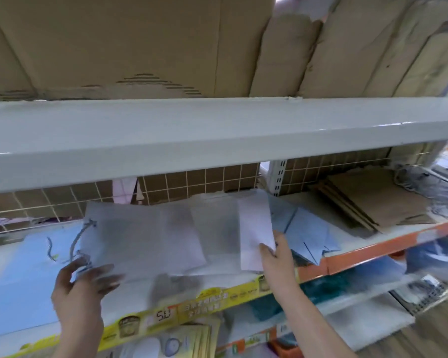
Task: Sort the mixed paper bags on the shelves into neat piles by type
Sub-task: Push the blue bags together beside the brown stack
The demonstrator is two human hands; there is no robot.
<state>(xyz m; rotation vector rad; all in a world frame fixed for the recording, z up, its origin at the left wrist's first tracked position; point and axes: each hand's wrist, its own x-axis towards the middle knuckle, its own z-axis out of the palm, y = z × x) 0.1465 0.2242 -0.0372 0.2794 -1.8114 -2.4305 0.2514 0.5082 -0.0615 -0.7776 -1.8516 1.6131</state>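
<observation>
On the middle shelf (388, 244), the left hand (84, 282) grips the near left corner of a large white paper bag (145, 239) beside its cord handle (79, 241), thumb under and fingers spread over the top, probably to square it on the white heap, though motion blur leaves the grip unsure. The right hand (276, 251) pinches the lower edge of a smaller white bag (255, 228), likely to lift it off. Further right on that shelf, blue bags (309, 233) and brown bags (370, 202) already lie in separate piles.
</observation>
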